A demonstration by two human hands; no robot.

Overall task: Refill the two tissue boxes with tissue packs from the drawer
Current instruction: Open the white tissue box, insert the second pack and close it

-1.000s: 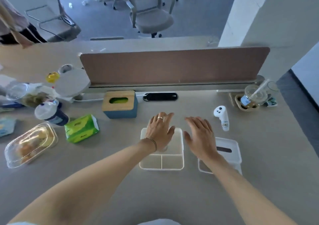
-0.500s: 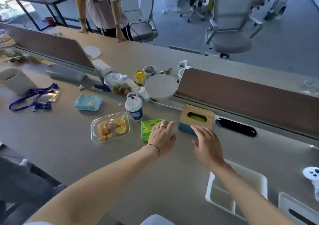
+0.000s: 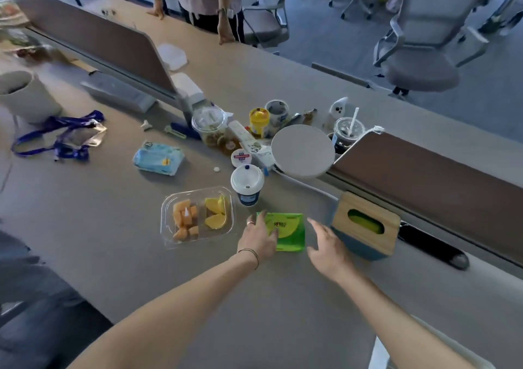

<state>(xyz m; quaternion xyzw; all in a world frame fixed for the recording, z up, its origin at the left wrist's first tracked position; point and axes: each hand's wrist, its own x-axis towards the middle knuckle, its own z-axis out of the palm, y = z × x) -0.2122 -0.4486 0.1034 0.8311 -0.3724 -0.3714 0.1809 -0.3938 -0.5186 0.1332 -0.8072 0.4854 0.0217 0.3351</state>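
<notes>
This was an open-plan office. A long shared worktop [image 3: 113, 227] was split by low brown divider screens [image 3: 441, 176], and swivel chairs [image 3: 424, 66] stood on grey carpet at the upper right. A blue lanyard [image 3: 56, 139] and takeaway drinks [image 3: 247, 184] lay about.

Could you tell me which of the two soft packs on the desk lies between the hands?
The green tissue pack, beside the wooden-topped box; the light blue pack lies farther off.

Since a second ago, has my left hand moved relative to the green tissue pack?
Yes. The left hand went leftward from the white tray to the green tissue pack, now resting on its left edge beside the fruit container.
</notes>
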